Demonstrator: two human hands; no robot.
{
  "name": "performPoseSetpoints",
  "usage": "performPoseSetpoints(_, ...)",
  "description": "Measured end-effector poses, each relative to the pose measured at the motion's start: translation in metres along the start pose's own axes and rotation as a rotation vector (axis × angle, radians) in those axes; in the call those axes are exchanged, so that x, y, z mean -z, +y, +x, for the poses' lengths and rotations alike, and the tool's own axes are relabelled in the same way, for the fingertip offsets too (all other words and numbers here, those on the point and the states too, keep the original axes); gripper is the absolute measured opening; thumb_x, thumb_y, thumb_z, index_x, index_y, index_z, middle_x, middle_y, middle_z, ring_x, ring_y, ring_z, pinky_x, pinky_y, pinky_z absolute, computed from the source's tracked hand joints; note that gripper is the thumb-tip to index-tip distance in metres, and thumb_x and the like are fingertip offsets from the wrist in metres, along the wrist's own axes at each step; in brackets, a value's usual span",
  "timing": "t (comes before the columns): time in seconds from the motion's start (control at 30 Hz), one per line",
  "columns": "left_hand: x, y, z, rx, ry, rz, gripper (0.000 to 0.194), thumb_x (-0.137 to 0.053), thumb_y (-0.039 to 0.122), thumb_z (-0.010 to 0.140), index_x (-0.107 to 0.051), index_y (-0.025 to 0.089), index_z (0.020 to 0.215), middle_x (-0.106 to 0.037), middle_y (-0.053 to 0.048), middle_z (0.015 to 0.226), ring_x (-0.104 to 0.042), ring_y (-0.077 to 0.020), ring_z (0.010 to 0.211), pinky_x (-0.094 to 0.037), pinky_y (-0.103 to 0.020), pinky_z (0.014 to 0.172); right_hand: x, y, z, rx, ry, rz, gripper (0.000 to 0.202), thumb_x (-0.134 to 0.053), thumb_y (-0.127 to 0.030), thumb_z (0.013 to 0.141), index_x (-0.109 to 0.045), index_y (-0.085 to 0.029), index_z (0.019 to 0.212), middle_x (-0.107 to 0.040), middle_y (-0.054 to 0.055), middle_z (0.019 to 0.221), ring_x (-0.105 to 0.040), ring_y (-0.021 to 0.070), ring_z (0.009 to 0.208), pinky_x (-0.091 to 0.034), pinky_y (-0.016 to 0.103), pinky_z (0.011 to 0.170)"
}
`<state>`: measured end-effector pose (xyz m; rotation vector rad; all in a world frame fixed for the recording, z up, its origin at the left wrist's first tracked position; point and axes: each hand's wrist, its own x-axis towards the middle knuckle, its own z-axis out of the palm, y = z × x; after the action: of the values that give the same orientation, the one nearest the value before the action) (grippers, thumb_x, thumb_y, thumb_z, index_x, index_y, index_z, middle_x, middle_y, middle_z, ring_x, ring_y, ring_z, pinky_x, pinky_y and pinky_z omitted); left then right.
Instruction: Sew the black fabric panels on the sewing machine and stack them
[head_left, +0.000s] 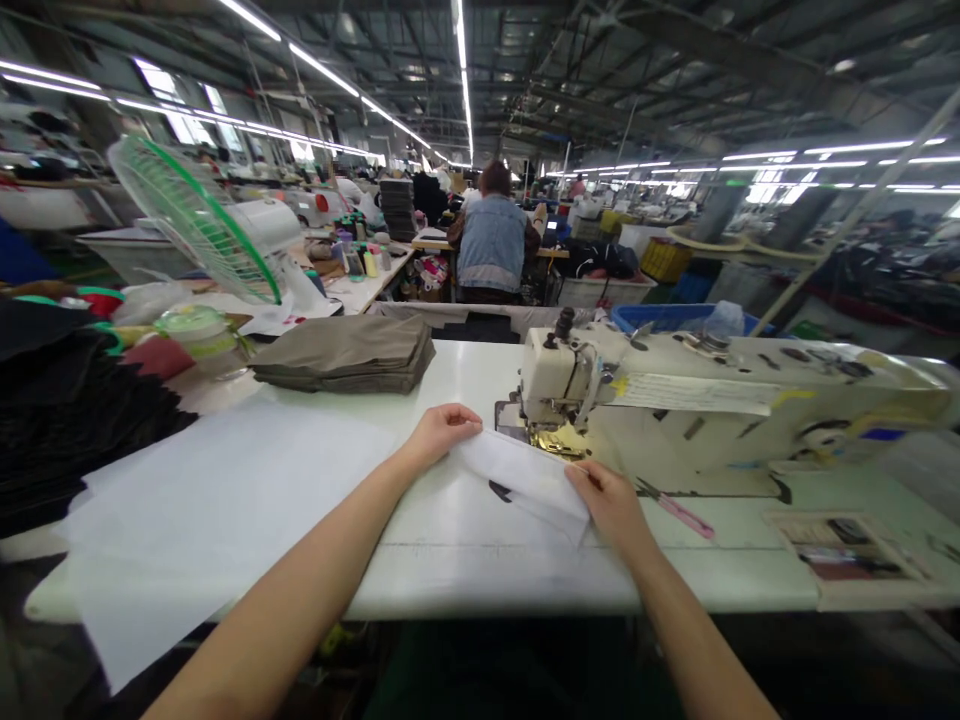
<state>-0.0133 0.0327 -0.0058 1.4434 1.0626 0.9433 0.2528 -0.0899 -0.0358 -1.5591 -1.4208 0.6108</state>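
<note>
A white piece of fabric (525,475) is stretched between my two hands, just in front of the sewing machine (559,385). My left hand (442,432) pinches its upper left corner. At its right end my right hand (606,495) grips the edge between thumb and fingers. A small dark mark or piece (500,491) shows at the fabric's lower edge; which of the two I cannot tell. The machine's brass-coloured plate (555,445) lies right behind the fabric.
Pink-handled snips (686,515) lie right of my right hand. White sheets (225,490) spread on the left, with folded brown cloth (345,355) behind them. Black pieces (67,400) and a fan (202,220) stand left. A person (493,240) sits ahead, back turned.
</note>
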Motion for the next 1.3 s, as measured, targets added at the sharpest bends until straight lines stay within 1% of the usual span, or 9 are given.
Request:
performPoseSetpoints(0.13, -0.001, 0.004, -0.002, 0.014, -0.022, 0.033, 0.026, -0.082, 0.036, 0.062, -0.071, 0.016, 0.076, -0.066, 0.000, 0.064, -0.053, -0.0129, 0.057, -0.034, -0.023, 0.053, 0.001, -0.002, 0.006, -0.043, 0.013, 0.007, 0.043, -0.055, -0.059, 0.082, -0.072, -0.019, 0.075, -0.069, 0.003, 0.068, -0.061, 0.0228, 0.068, -0.046, 0.031, 0.063)
performPoseSetpoints(0.27, -0.001, 0.007, -0.004, 0.007, -0.036, 0.032, 0.031, -0.082, 0.040, 0.060, -0.071, 0.016, 0.077, -0.066, 0.000, 0.065, -0.054, -0.0133, 0.057, -0.035, -0.024, 0.053, 0.001, -0.003, 0.008, -0.062, 0.017, 0.014, 0.043, -0.052, -0.058, 0.082, -0.071, -0.020, 0.074, -0.069, 0.003, 0.070, -0.062, 0.0236, 0.071, -0.046, 0.031, 0.064)
performPoseSetpoints(0.57, 0.004, 0.007, -0.004, -0.025, -0.051, 0.009, 0.036, -0.084, 0.044, 0.061, -0.071, 0.017, 0.080, -0.067, -0.001, 0.067, -0.056, -0.0139, 0.059, -0.037, -0.024, 0.054, 0.000, -0.002, 0.005, -0.041, 0.015, 0.015, 0.040, -0.048, -0.057, 0.083, -0.067, -0.021, 0.077, -0.070, 0.004, 0.076, -0.062, 0.0244, 0.077, -0.047, 0.033, 0.070)
performPoseSetpoints(0.77, 0.006, 0.007, -0.003, -0.038, -0.068, 0.017, 0.036, -0.084, 0.045, 0.061, -0.072, 0.018, 0.081, -0.066, -0.001, 0.066, -0.056, -0.0141, 0.059, -0.037, -0.024, 0.055, -0.001, -0.003, 0.004, -0.032, 0.020, 0.015, 0.040, -0.047, -0.056, 0.086, -0.066, -0.022, 0.078, -0.070, 0.003, 0.077, -0.062, 0.0240, 0.078, -0.047, 0.033, 0.072)
performPoseSetpoints(0.9, 0.007, 0.008, -0.003, -0.035, -0.086, 0.044, 0.035, -0.081, 0.046, 0.064, -0.073, 0.018, 0.083, -0.067, -0.001, 0.067, -0.056, -0.0145, 0.059, -0.038, -0.024, 0.055, 0.000, -0.004, 0.004, -0.025, 0.017, 0.021, 0.039, -0.046, -0.055, 0.086, -0.064, -0.022, 0.077, -0.068, 0.003, 0.075, -0.061, 0.0235, 0.077, -0.047, 0.032, 0.071)
performPoseSetpoints(1.0, 0.005, 0.010, -0.005, -0.029, -0.122, 0.088, 0.033, -0.079, 0.044, 0.064, -0.075, 0.017, 0.083, -0.069, -0.002, 0.068, -0.056, -0.0151, 0.059, -0.038, -0.024, 0.055, 0.000, -0.005, 0.004, -0.028, 0.017, 0.026, 0.039, -0.046, -0.054, 0.086, -0.063, -0.022, 0.076, -0.066, 0.002, 0.073, -0.060, 0.0225, 0.075, -0.047, 0.031, 0.069)
performPoseSetpoints(1.17, -0.003, 0.014, -0.008, -0.034, -0.192, 0.195, 0.024, -0.079, 0.039, 0.063, -0.077, 0.017, 0.073, -0.071, -0.003, 0.071, -0.059, -0.0180, 0.066, -0.040, -0.026, 0.060, 0.000, -0.007, 0.004, -0.041, 0.023, 0.033, 0.036, -0.047, -0.053, 0.085, -0.061, -0.022, 0.074, -0.063, 0.001, 0.070, -0.058, 0.0210, 0.072, -0.044, 0.029, 0.067)
performPoseSetpoints(1.3, -0.006, 0.015, -0.010, -0.042, -0.213, 0.249, 0.023, -0.076, 0.041, 0.067, -0.076, 0.018, 0.071, -0.070, -0.003, 0.069, -0.059, -0.0187, 0.066, -0.040, -0.027, 0.061, -0.001, -0.008, 0.005, -0.051, 0.026, 0.034, 0.037, -0.047, -0.054, 0.084, -0.059, -0.022, 0.071, -0.059, 0.000, 0.066, -0.056, 0.0203, 0.069, -0.042, 0.029, 0.064)
